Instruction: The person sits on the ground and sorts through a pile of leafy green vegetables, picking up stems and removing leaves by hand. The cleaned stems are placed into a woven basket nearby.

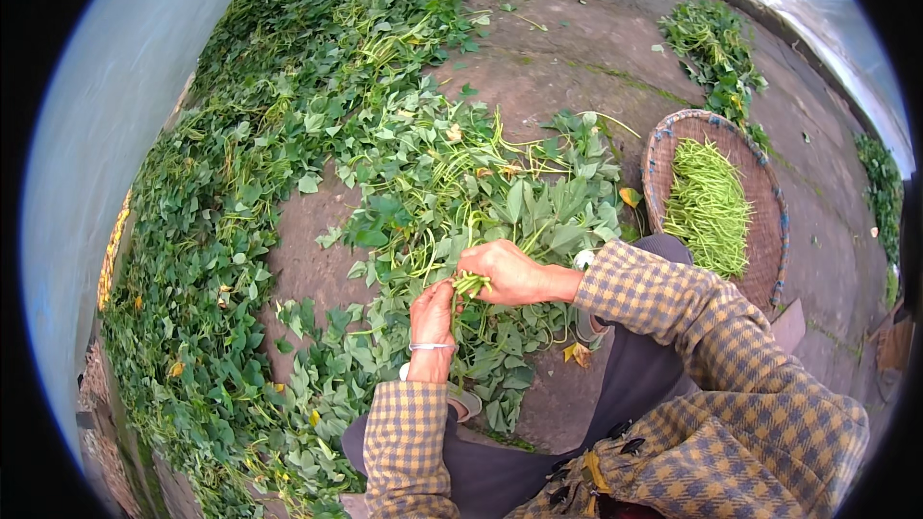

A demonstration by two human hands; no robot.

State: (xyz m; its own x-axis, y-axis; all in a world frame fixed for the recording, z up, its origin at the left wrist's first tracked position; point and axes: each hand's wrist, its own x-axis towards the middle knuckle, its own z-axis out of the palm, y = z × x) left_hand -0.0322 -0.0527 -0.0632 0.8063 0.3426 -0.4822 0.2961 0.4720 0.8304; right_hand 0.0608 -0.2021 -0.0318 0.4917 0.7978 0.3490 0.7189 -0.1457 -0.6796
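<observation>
My right hand [508, 272] is closed around a small bunch of cut green stems [472, 284], whose ends stick out towards the left. Close against it, my left hand [431, 313] pinches a thin green stem [454, 308] between thumb and fingers; its fingertips are partly hidden. Both hands are above a loose heap of leafy green vines [476, 194], which look like sweet potato vines. On my right rests a round woven bamboo tray [766, 231] with a pile of bare, leafless green stems [708, 209] in it.
More leafy vines [216, 245] cover the concrete floor [570, 65] to the left and far side. A smaller vine clump [714, 50] lies beyond the tray. Pale plastic sheeting [122, 101] borders the area. My knees and shoes are close below my hands.
</observation>
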